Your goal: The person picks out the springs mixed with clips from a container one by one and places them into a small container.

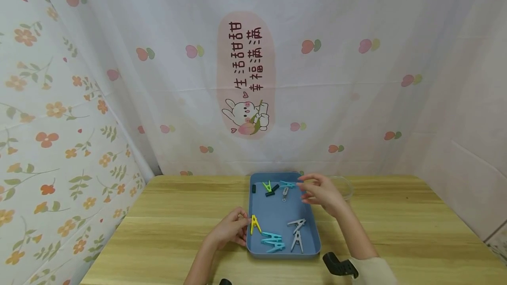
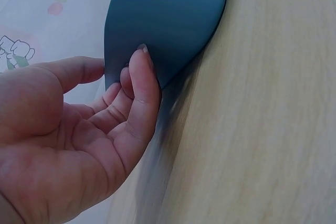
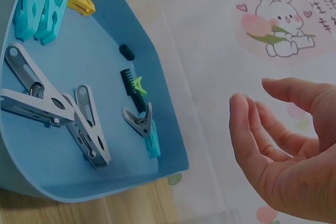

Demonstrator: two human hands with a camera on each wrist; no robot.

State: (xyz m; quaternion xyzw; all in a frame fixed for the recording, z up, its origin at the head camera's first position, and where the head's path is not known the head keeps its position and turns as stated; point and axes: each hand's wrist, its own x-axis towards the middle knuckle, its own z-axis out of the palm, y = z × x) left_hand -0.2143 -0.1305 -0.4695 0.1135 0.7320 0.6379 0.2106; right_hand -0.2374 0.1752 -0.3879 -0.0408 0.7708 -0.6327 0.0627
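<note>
A blue tray (image 1: 273,212) stands on the table with pegs lying in it. My left hand (image 1: 229,228) holds its left wall, thumb at the rim and curled fingers against the outside; in the left wrist view the tray wall (image 2: 163,14) sits between them. Close to that thumb is a yellow clothespin (image 1: 255,225). My right hand (image 1: 321,193) hovers at the back right rim, fingers loosely bent, nothing between them. Nearest it are a light blue clothespin (image 1: 288,184) and a small grey clip (image 3: 140,121).
Two turquoise clothespins (image 1: 272,236) and two grey-white clothespins (image 1: 297,242) lie at the tray's front. Several dark green cylinders (image 1: 254,188) and a lime green clip (image 1: 267,186) lie at its back. A clear round container (image 1: 347,188) stands behind my right hand. A patterned curtain (image 1: 336,100) hangs behind.
</note>
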